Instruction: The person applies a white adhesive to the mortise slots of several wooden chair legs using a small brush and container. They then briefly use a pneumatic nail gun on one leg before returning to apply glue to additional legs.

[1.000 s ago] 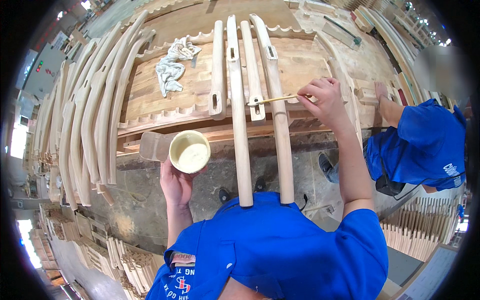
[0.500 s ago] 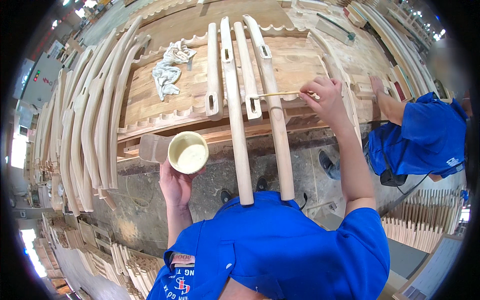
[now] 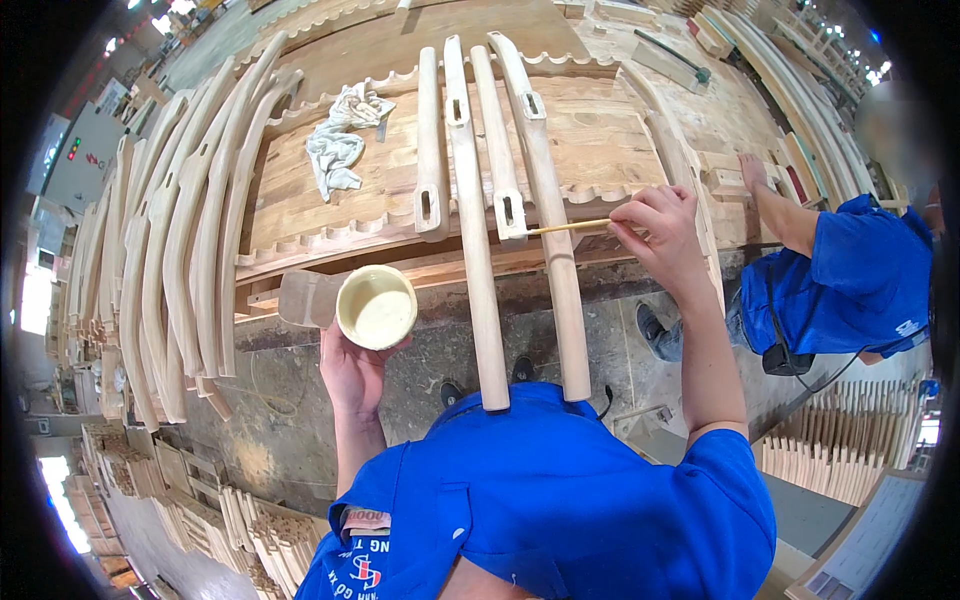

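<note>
My left hand [image 3: 352, 372] is closed around a round cup [image 3: 350, 285] with pale cream liquid inside. Between the fingertips of my right hand [image 3: 660, 235] is a thin wooden stick [image 3: 575, 226], its whitish tip touching the near end of a slotted wooden leg [image 3: 511, 212]. That end carries an oval slot with some pale stuff around it. Three more such pieces lie beside it: a short slotted leg [image 3: 429, 150] at the left, and two long legs [image 3: 470, 220] [image 3: 552, 220] that reach down toward my waist.
The pieces rest on scalloped wooden rails [image 3: 370, 232] of a workbench. A crumpled white cloth [image 3: 335, 150] lies on the bench top. Many curved wooden legs [image 3: 185, 230] lean at the left. A co-worker in a blue shirt [image 3: 865, 255] stands at the right, one hand on the bench.
My right hand has moved slightly nearer, taking the stick's tip from the slot's top edge down to the leg's near end corner. My left hand and the cup hold still.
</note>
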